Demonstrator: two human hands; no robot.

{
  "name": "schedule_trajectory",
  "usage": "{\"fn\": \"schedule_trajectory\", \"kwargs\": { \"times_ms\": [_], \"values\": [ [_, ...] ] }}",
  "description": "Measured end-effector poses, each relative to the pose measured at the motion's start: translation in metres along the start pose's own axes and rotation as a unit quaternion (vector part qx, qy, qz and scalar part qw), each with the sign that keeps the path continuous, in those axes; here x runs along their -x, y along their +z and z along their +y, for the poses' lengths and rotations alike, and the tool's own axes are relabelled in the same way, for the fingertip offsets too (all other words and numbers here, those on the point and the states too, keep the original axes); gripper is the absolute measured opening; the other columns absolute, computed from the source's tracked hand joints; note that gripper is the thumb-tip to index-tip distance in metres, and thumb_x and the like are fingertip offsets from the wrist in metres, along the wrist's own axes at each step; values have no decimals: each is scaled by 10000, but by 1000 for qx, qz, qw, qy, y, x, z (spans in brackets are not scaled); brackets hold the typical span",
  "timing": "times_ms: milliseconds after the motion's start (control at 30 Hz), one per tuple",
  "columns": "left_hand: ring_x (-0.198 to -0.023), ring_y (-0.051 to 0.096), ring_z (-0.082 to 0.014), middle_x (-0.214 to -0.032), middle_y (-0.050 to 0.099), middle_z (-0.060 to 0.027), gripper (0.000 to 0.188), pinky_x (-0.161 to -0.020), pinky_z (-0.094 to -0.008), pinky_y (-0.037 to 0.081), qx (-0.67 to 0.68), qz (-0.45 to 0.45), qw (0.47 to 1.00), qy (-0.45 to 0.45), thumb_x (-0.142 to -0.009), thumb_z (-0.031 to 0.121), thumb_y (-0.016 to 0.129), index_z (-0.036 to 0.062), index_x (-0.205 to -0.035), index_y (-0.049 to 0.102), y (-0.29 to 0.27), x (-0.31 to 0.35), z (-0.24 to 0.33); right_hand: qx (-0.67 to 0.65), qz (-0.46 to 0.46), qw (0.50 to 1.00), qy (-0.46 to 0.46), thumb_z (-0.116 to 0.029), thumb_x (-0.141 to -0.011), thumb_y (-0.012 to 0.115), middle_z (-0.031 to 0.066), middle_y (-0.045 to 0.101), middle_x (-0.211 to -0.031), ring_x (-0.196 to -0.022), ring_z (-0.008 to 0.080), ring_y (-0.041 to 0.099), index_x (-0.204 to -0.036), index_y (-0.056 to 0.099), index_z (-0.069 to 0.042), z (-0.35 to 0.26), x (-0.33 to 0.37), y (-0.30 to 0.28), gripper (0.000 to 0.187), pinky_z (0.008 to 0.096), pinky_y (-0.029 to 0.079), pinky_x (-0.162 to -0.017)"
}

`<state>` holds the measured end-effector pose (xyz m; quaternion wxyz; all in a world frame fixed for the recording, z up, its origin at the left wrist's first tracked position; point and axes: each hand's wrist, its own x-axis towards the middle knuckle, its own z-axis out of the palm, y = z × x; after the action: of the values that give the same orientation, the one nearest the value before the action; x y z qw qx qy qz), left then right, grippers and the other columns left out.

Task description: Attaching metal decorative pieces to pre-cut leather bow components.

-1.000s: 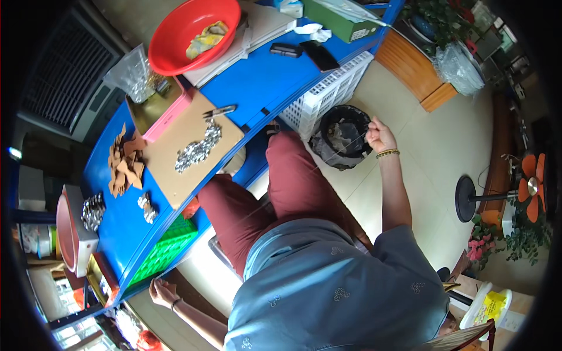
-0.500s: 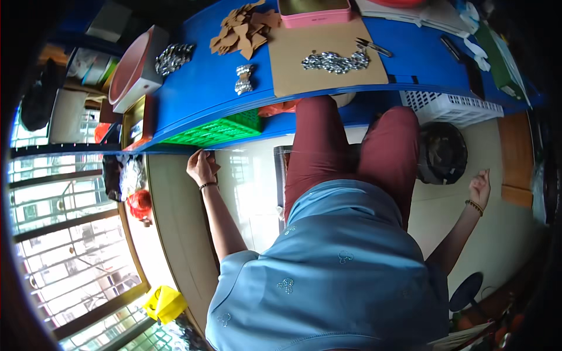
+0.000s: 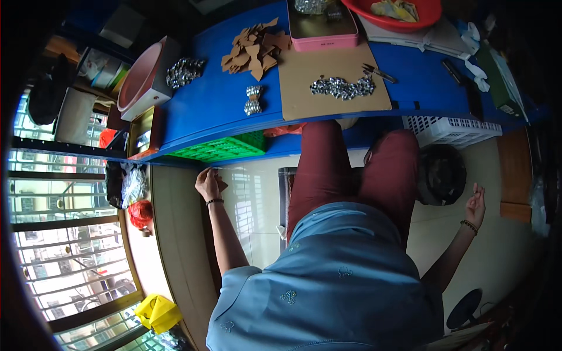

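Note:
My left hand is out to the left, below the table edge, its fingers closed on a small brown cut-out piece. Out to the right, over the floor, my right hand has its fingertips pinched together; what they hold, if anything, is too small to make out. On the blue table lies a pile of brown bow-shaped cut-outs. Near it rests a bow covered in silver stones. Shiny silver beads and a slim dark pointed tool lie on a tan board.
At the back stand a pink tin and a red basin. More silver beads lie beside a white box at left. Below the table are a green crate, a white basket and a black bin.
The view has shifted, so the table and its things sit lower and more of the red basin shows. Both hands remain out at the sides, the left still holding the brown piece.

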<state>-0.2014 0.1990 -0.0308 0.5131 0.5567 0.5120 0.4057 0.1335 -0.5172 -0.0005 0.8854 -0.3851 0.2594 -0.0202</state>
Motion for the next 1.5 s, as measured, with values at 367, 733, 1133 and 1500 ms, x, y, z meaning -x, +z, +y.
{"fn": "schedule_trajectory", "kwargs": {
  "times_ms": [367,733,1133,1500],
  "values": [
    [-511,552,-137,-691,609,-85,106,-467,-229,447,-8,-31,999,-17,-757,50,600,-12,-843,605,10,1,-3,13,-118,993,-1,-155,-891,500,-5,550,-756,-578,33,451,-1023,538,-38,6,-30,-64,181,173,389,-524],
    [-499,551,-139,-692,610,-80,101,-449,-234,448,-1,-20,999,-34,-757,54,598,-3,-840,610,5,-7,-14,7,56,998,3,-171,-879,523,-15,536,-733,-498,29,415,-960,556,-45,7,11,-3,153,164,363,-498],
    [-470,543,-149,-688,609,-86,116,-458,-238,456,-16,-27,998,-51,-745,46,599,-1,-850,612,11,-13,-20,65,-45,997,-4,-145,-878,514,-1,589,-776,-641,42,535,-1048,558,-63,20,-23,-44,194,153,418,-535],
    [-522,568,-143,-725,622,-77,111,-462,-244,461,-95,-218,968,-82,-707,13,644,-14,-809,611,77,17,19,-192,-349,915,68,-114,-879,487,102,590,-850,-678,115,572,-1018,568,-10,-5,-57,-172,191,396,408,-930]
  ]
}}
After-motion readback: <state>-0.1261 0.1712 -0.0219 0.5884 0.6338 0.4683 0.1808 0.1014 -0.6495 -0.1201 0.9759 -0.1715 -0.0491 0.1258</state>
